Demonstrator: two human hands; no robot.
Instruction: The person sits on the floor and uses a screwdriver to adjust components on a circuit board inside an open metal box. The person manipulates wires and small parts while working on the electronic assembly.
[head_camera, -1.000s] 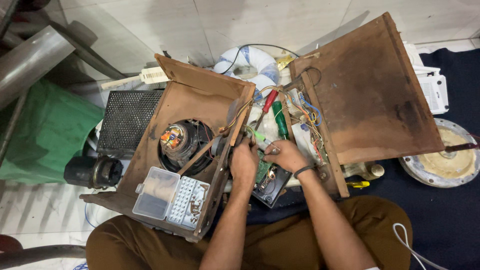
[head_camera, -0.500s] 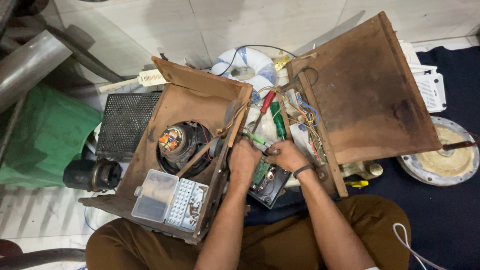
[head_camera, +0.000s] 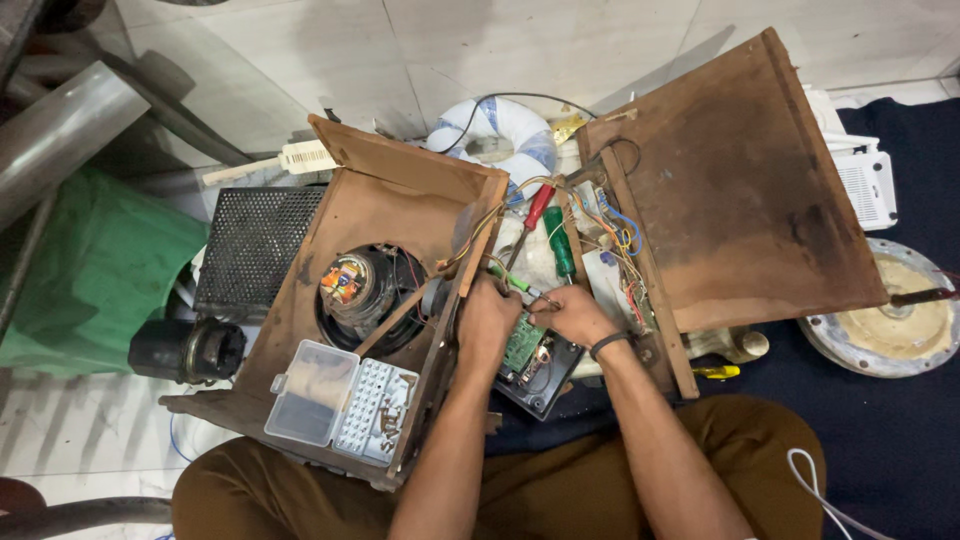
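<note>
My left hand (head_camera: 487, 322) grips the edge of a small green circuit board (head_camera: 523, 340) that lies over a black housing (head_camera: 541, 379). My right hand (head_camera: 572, 315) holds a thin green-handled tool (head_camera: 512, 280) with its tip down at the board. Both hands work between an open wooden speaker box (head_camera: 400, 200) with a speaker cone (head_camera: 360, 290) on the left and a brown wooden panel (head_camera: 740, 190) on the right. Coloured wires (head_camera: 610, 225) run from the panel's edge toward the board.
A red-handled screwdriver (head_camera: 536, 208) and a green-handled screwdriver (head_camera: 560, 255) lie beyond my hands. A clear parts box (head_camera: 340, 400) sits in the speaker box. A black mesh grille (head_camera: 250, 250), a dark motor (head_camera: 185, 350), green cloth (head_camera: 80, 270) and a round plate (head_camera: 895, 315) surround me.
Both hands stay at the circuit board with only small shifts. The view has drifted slightly.
</note>
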